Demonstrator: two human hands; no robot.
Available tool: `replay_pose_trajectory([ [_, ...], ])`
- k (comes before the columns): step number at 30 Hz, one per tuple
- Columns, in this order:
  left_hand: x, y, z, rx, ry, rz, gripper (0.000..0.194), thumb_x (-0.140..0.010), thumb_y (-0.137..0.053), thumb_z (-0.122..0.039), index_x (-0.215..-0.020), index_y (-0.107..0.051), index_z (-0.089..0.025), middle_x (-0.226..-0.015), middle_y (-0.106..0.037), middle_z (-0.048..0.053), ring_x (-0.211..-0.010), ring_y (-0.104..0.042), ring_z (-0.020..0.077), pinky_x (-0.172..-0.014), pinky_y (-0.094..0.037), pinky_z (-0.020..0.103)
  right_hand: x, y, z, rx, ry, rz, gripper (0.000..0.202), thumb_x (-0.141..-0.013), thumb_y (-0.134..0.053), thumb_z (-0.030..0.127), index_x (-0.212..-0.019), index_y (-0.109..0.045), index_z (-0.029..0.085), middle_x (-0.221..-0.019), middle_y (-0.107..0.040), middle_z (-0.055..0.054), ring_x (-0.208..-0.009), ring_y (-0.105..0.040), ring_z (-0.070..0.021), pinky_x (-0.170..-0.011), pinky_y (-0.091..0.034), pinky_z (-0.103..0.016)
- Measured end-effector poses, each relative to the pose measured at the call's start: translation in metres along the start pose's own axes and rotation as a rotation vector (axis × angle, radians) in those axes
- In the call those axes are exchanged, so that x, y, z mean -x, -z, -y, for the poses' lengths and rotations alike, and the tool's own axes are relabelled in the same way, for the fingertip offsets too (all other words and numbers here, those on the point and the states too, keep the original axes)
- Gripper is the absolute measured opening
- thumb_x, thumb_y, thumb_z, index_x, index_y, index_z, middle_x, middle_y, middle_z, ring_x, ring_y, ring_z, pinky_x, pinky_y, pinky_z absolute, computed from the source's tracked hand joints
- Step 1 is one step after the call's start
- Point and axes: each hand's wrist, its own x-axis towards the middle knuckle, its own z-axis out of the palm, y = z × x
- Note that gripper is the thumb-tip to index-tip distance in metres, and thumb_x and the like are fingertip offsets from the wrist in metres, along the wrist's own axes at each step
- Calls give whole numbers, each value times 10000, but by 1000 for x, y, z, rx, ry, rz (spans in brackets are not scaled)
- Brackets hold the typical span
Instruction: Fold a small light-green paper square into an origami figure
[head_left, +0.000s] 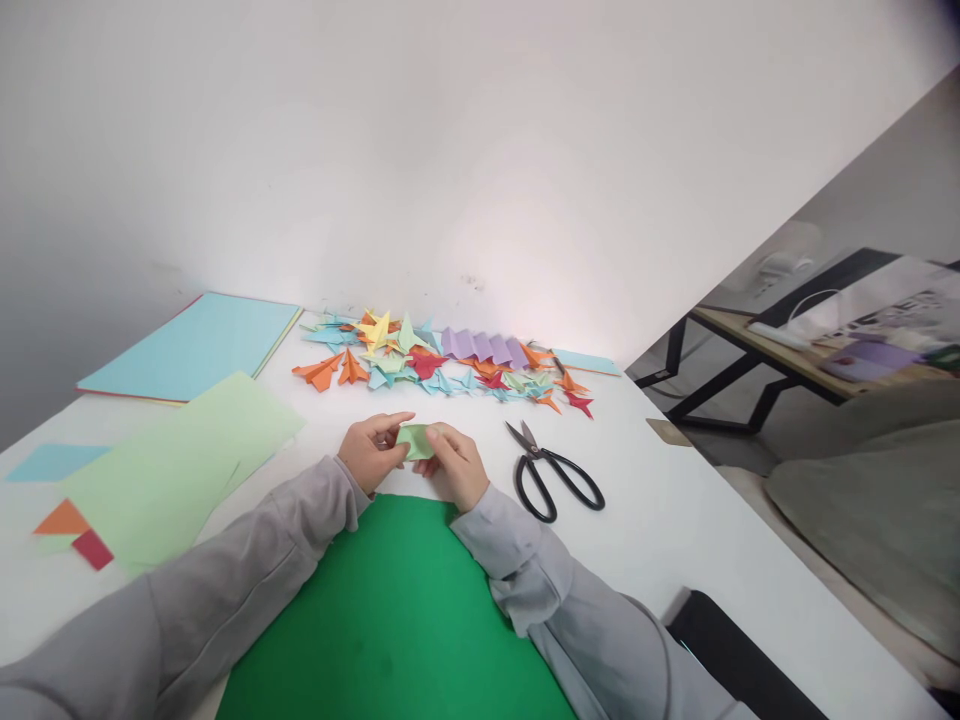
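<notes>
A small light green piece of folded paper (417, 442) is held between both hands, above the far edge of a large dark green sheet (390, 610). My left hand (371, 450) pinches its left end between thumb and fingers. On the right end, my right hand (456, 465) grips with thumb on top and fingers behind. Black-handled scissors (534, 460) lie with blades slightly apart on the white table, right of my right hand. Beyond the hands, many small folded paper shapes (426, 364) in several colours lie in a band along the wall.
Large blue sheets (195, 345) are stacked at the back left. Nearer are light green sheets (180, 470), with blue, orange (63, 518) and red scraps (94, 549). A black object (735, 650) lies at the right front. Beyond the table's right edge stands another table (757, 345).
</notes>
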Motion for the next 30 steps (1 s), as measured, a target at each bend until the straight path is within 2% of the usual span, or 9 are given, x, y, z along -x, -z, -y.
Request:
replay_pose_trajectory([
  [3,0,0,2,16,5,0,427,-555,-633,-179,-978,-650,-120,-651,-526,-11,-532,-502,82,-441,-485,215,-1,-1,-1,29,-3,-10,333,-627,-661,486,-670,-537,180,-479,-527,46,-406,-480,-100,-424,-379,-230],
  [8,0,-1,6,2,-4,8,434,-553,-632,-182,-982,-643,-115,-670,-526,-8,-542,-500,77,-455,-466,208,-3,-1,-8,24,-14,-43,295,-687,-613,459,-677,-532,176,-467,-533,39,-413,-495,-112,-414,-367,-232],
  [13,1,0,0,60,-30,28,396,-543,-685,-233,-919,-661,-113,-736,-576,32,-621,-533,110,-505,-456,219,-4,0,-8,-13,1,-68,304,-654,-641,455,-653,-522,176,-456,-533,38,-380,-472,-107,-395,-361,-237],
  [16,-1,2,-2,179,103,64,374,-646,-627,-384,-895,-661,-107,-678,-590,38,-575,-536,118,-518,-460,258,-4,0,-5,-30,9,-58,303,-638,-655,452,-664,-529,177,-456,-542,36,-365,-457,-105,-383,-354,-239],
  [19,-5,5,1,271,177,58,359,-651,-617,-445,-726,-659,-96,-606,-570,26,-549,-532,119,-506,-450,263,-3,0,-3,-30,44,-43,290,-649,-649,447,-681,-539,180,-446,-531,42,-363,-445,-103,-381,-345,-239],
  [23,-7,6,3,248,108,78,314,-646,-643,-403,-562,-620,-102,-611,-533,6,-540,-511,100,-491,-439,246,-3,-1,-2,-35,64,-36,273,-662,-641,434,-697,-541,182,-447,-524,48,-373,-451,-101,-386,-348,-235],
  [30,-4,5,-7,8,-15,40,193,-637,-650,-312,-626,-683,-123,-633,-575,15,-537,-513,92,-491,-431,221,-4,0,-5,-34,61,-40,230,-658,-640,379,-680,-537,175,-430,-510,58,-359,-440,-89,-381,-347,-222],
])
